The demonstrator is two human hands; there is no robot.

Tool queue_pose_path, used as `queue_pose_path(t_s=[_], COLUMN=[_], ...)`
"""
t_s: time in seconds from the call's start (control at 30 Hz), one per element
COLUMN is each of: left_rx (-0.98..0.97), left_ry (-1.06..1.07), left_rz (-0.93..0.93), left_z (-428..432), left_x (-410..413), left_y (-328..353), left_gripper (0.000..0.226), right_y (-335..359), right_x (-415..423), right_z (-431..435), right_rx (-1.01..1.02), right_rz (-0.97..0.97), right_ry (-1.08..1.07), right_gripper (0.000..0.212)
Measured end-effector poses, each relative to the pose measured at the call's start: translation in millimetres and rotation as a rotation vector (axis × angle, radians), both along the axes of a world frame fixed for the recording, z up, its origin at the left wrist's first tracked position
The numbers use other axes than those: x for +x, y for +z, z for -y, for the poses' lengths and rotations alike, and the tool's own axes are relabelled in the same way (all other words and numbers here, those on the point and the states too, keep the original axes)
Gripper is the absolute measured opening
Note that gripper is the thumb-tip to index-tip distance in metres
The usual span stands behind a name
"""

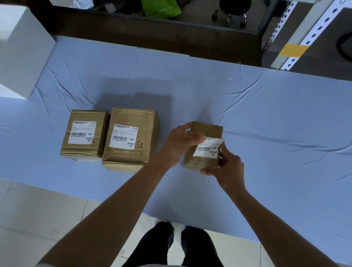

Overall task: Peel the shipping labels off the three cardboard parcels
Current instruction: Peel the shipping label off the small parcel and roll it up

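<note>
Parcels sit in a row on the blue cloth (284, 126): left parcel (84, 135) and middle parcel (130, 139) touching, labels flat, barcodes running left-right; right parcel (206, 131) apart, nothing blocking it. Left hand (179, 144) pinches the label (208, 148) at its lifted left edge; right hand (228, 167) grips the parcel's near right corner; white block (13, 47) far left.

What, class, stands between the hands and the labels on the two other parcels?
Nothing visible. The left parcel's label and middle parcel's label face up, uncovered; open blue cloth separates them from the left hand.
</note>
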State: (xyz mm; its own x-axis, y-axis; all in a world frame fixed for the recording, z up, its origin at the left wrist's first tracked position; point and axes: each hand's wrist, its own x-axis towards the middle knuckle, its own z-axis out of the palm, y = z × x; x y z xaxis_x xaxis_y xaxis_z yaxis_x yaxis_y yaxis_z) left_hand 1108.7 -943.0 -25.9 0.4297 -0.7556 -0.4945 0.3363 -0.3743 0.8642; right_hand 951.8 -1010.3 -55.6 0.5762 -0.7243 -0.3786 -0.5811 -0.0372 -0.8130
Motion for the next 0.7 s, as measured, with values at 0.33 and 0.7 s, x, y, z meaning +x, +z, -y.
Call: queue_pose_path(t_s=[0.33, 0.7], left_rx=[-0.005, 0.011], left_ry=[-0.015, 0.016], left_rz=[-0.007, -0.016], left_z=[-0.1, 0.8], left_x=[0.4, -1.2], left_y=[2.9, 4.9], left_gripper=[0.03, 0.035], right_y=[2.1, 2.4], right_x=[0.3, -0.6], right_z=[0.2, -0.7], right_rx=[0.018, 0.001], right_rz=[0.008, 0.016], right_ry=[-0.003, -0.001], right_gripper=[0.091, 0.089])
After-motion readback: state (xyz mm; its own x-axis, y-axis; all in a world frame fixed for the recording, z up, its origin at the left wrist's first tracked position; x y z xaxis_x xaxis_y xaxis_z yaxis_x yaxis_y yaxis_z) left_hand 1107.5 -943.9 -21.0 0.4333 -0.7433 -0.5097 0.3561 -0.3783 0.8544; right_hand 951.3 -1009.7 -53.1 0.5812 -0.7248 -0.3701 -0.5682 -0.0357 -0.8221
